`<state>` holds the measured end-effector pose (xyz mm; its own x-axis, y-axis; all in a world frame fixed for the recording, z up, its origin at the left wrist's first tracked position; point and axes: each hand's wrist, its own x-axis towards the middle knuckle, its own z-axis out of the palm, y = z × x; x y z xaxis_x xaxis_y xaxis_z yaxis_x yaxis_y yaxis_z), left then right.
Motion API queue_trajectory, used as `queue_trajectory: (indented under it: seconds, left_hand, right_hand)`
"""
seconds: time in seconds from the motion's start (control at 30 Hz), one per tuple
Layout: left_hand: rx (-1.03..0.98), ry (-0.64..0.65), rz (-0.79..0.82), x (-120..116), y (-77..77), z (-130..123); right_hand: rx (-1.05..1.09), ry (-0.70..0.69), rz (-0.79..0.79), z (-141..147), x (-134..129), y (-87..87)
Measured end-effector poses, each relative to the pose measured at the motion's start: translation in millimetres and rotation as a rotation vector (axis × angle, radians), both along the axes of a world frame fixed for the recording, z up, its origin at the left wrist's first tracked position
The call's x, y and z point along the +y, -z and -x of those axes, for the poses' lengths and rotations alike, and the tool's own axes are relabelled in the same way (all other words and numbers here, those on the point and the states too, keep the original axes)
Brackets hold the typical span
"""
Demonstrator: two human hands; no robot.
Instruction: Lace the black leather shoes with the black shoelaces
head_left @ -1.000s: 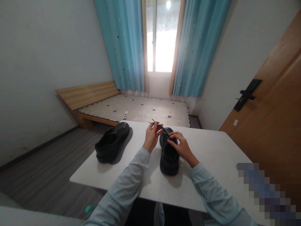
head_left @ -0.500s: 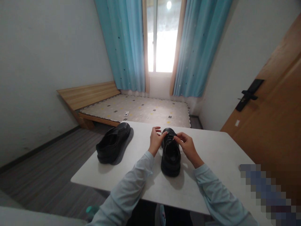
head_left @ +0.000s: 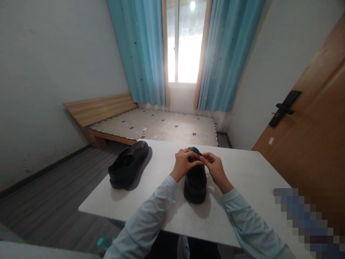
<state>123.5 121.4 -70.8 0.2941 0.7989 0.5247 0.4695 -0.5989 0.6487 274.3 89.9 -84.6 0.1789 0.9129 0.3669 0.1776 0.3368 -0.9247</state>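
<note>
A black lace-up shoe stands on the white table in front of me, its toe pointing away. Over its laced upper, my left hand reaches across from the left with thumb and fingers closed in a pinch at the shoelace. From the other side my right hand also pinches at the lace, thumb against forefinger. The fingertips of both hands meet above the tongue and hide most of the lace. Farther left lies the matching black shoe, untouched.
Beyond the table is a bed with a patterned mattress and a small white remote on it. A wooden door stands to the right. A pixelated patch covers the table's right edge. A green-capped bottle is low at the left.
My left hand has moved right across the shoe's upper, bringing its fingertips to those of my right hand. My right hand and both shoes stay about where they were.
</note>
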Motion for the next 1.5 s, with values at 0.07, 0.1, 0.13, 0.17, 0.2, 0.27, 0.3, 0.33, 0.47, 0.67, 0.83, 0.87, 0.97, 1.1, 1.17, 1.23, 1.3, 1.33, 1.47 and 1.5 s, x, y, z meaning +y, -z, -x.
queue_trajectory:
  seconds: [0.07,0.1,0.13,0.17,0.2,0.27,0.3,0.33,0.47,0.67,0.83,0.87,0.97,1.1,1.17,1.23,1.3,1.33,1.47,1.5]
  left_hand:
    - [-0.064,0.057,0.015,2.7,1.9,1.9]
    - [-0.098,0.085,0.021,4.3,3.0,2.9]
    - [-0.131,0.109,0.026,5.7,4.2,3.6]
    - [-0.159,0.13,0.028,6.8,5.1,4.1]
    - [-0.181,0.148,0.025,7.4,5.8,4.2]
    - [-0.202,0.169,0.003,7.2,6.0,3.7]
    - [-0.208,0.171,-0.012,6.5,5.6,3.2]
    - [-0.216,0.171,-0.023,5.5,4.9,2.6]
    - [-0.295,0.185,-0.028,1.0,0.6,2.0]
    - [-0.373,0.197,-0.056,-1.7,-2.6,4.1]
    - [-0.345,0.144,-0.1,-0.7,-2.5,5.0]
    - [-0.341,0.134,-0.1,-0.5,-2.6,5.1]
    - [-0.349,0.14,-0.077,0.1,-2.9,5.1]
    - [-0.394,0.199,0.005,0.3,-2.8,4.0]
    - [-0.411,0.207,0.044,0.1,-3.1,3.3]
    - [-0.422,0.202,0.068,-0.1,-3.6,2.7]
    - [-0.433,0.196,0.077,-0.2,-4.1,2.2]
    - [-0.437,0.194,0.077,-0.3,-4.2,2.0]
    - [-0.427,0.187,0.074,0.3,-3.0,1.4]
    - [-0.422,0.182,0.081,0.6,-2.4,1.3]
  right_hand:
    - [0.019,0.003,-0.007,0.1,-0.7,-0.1]
    - [0.031,0.003,-0.013,0.2,-1.2,-0.2]
    - [0.043,0.0,-0.016,0.4,-1.7,-0.4]
    - [0.056,-0.005,-0.02,0.7,-2.1,-0.6]
    - [0.072,-0.012,-0.022,1.0,-2.5,-1.0]
    - [0.108,-0.025,-0.025,1.9,-2.9,-2.0]
    - [0.126,-0.029,-0.024,2.3,-3.0,-2.4]
    - [0.145,-0.031,-0.022,2.6,-2.9,-2.9]
    - [0.195,-0.024,-0.019,3.3,-2.7,-3.3]
    - [0.034,0.002,-0.039,4.3,-5.1,-1.7]
    - [-0.157,-0.027,-0.062,8.4,-9.4,-5.7]
    - [-0.177,-0.031,-0.073,9.0,-10.3,-6.9]
    - [-0.206,-0.051,-0.107,9.8,-12.2,-9.6]
    - [-0.234,-0.061,-0.127,9.7,-13.3,-10.4]
    - [-0.253,-0.054,-0.126,9.9,-13.4,-10.2]
    - [-0.258,-0.048,-0.121,10.4,-13.5,-9.9]
    - [-0.25,-0.038,-0.114,10.9,-13.6,-9.7]
    - [-0.245,-0.034,-0.111,11.1,-13.7,-9.7]
    - [-0.235,-0.031,-0.103,11.1,-14.4,-10.3]
    - [-0.232,-0.034,-0.1,10.9,-14.4,-10.5]
